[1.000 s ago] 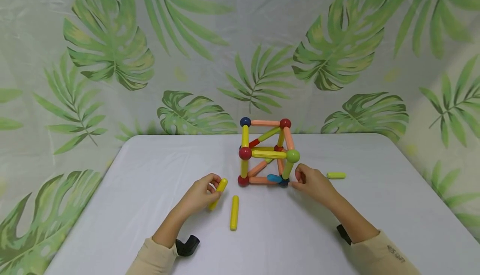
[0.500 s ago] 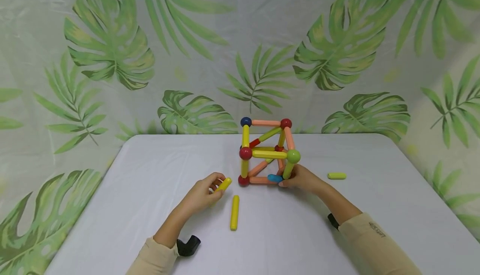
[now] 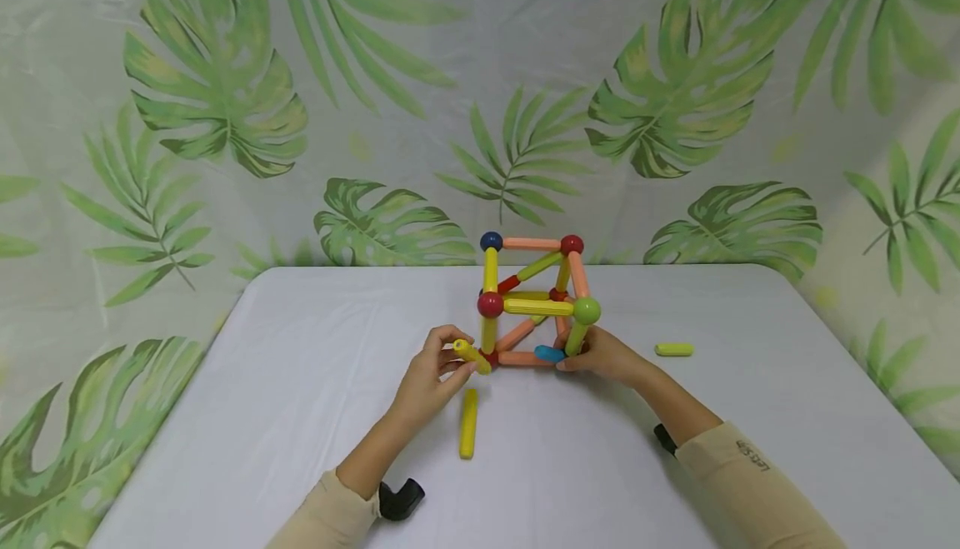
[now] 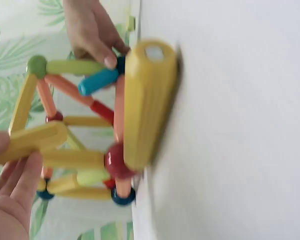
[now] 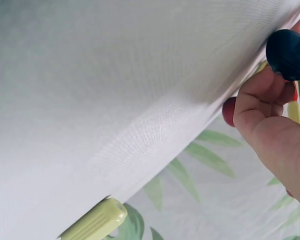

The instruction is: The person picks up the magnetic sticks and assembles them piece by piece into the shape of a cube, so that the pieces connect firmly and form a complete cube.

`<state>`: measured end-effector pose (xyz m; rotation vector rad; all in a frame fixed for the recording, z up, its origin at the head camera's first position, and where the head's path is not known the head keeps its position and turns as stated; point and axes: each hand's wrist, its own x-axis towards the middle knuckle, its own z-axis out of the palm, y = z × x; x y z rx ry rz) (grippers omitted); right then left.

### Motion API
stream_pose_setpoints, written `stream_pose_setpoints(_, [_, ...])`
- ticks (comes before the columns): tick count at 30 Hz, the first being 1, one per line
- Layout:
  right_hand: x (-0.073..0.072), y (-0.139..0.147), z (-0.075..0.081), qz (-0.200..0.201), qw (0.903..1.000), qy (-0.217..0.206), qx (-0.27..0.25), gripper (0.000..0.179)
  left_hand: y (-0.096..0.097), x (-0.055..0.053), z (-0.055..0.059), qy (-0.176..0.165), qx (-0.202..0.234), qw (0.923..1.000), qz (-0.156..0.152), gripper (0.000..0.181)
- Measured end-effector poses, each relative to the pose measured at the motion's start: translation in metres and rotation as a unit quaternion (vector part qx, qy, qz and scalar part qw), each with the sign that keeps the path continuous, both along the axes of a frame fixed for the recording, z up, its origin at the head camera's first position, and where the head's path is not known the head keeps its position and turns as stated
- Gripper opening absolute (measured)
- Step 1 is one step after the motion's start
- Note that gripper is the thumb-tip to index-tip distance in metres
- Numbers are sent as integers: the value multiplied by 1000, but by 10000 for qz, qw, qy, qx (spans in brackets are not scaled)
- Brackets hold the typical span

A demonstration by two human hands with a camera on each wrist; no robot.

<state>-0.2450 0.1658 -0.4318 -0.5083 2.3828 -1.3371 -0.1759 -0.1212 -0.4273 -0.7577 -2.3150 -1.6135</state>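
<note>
A cube frame of magnetic sticks and balls stands on the table. My left hand [image 3: 427,386] pinches a yellow magnetic stick [image 3: 469,355] at the frame's front left lower corner. That corner is a red ball [image 4: 121,161]; in the head view the stick's low end overlaps it, and I cannot tell whether they touch. At the front right lower corner, my right hand [image 3: 603,356] holds the dark blue ball [image 5: 288,54] with curled fingers. From this ball a short blue stick [image 3: 550,354] points inward. A light green ball [image 3: 587,311] tops the upright above.
Another yellow stick [image 3: 468,424] lies on the white table [image 3: 300,416] in front of the frame. To the right lies a short lime-green stick [image 3: 674,350]. A leaf-patterned cloth [image 3: 405,141] hangs behind the table.
My right hand moved left to the dark blue ball and took hold of it. My left hand carried its yellow stick right, to the red corner ball, and the stick's tilt changed.
</note>
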Motion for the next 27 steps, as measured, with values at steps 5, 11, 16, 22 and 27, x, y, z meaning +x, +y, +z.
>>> stream_pose_setpoints(5, [0,0,1,-10,10000,-18,-26,31,26,-3,4,-225,498,9980,302,38])
stream_pose_setpoints(11, [-1,1,-2,11,10000,29,-58,31,46,-8,3,-253,258,9987,361,35])
stream_pose_setpoints(16, [0,-1,-1,-92,9999,57,45,33,51,-10,-2,-118,0,9992,371,37])
stream_pose_setpoints(22, [0,-1,-2,-74,9999,43,61,33,51,-10,-3,106,119,9992,376,37])
stream_pose_setpoints(27, [0,0,-3,-108,9999,14,124,33,49,-9,3,573,-285,9972,396,42])
